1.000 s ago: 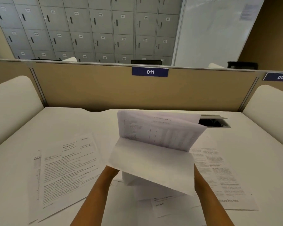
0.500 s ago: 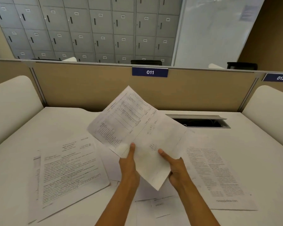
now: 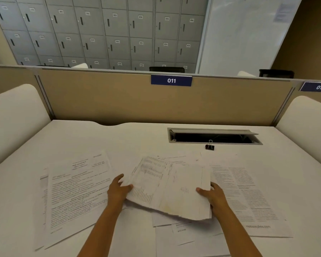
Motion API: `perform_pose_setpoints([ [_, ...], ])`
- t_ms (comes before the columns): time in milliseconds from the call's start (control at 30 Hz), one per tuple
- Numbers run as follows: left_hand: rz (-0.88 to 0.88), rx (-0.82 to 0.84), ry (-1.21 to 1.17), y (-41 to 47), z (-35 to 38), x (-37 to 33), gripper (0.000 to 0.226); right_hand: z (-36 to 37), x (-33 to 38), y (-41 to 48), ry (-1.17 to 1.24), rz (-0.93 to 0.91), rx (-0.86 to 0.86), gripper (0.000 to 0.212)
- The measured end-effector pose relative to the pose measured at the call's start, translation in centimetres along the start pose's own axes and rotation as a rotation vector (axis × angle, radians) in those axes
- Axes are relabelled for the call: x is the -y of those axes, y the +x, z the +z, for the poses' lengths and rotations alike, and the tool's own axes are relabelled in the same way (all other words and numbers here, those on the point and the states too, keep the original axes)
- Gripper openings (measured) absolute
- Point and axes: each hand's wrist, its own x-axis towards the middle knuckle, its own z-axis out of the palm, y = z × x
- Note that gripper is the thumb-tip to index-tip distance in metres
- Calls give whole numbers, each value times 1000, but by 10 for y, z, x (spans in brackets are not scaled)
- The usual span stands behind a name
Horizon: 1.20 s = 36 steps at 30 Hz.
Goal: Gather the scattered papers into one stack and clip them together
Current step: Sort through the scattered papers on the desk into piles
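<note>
White desk (image 3: 119, 141) | paper bundle (image 3: 170, 186) | left hand (image 3: 118, 191) fingers clamp its edge; right hand (image 3: 214, 196) fingers likewise

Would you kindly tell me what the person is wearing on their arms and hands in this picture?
Nothing worn is visible. The left hand and right hand have no gloves, and no ring shows on the fingers in view. The left forearm and right forearm are uncovered down to the picture's lower edge, with no sleeve, watch or bracelet in view.
</note>
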Motion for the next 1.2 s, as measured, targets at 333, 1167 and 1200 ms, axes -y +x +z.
perform_pose_setpoints([
  [333, 194, 10, 633, 5, 11, 5, 29, 17, 3, -1, -525, -80, -45, 61],
  [1167, 455, 256, 127, -2, 18, -48, 20, -13, 47, -14, 65, -315, 42, 33],
  [1200, 441, 264, 129, 0, 18, -44, 20, -12, 42, -12, 62, -293, 35, 33],
])
